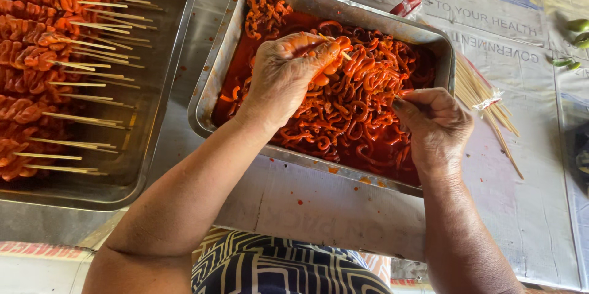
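My left hand (285, 76) has its grip closed on a skewer (334, 48) w/ orange-red strips bunched on it, over the steel tray (211, 79) of marinated strips (350, 110). My right hand (435, 125) at 3 o'clock of the tray, grip pinched shut on one strip at the pile's edge. Bare sticks (485, 97) on the desk at 3. Tray of finished skewers (55, 67) at 9 o'clock.

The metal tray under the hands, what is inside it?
The tray holds curled orange-red meat strips in red sauce. The left hand and right hand cover some strips; the bottom is mostly hidden.
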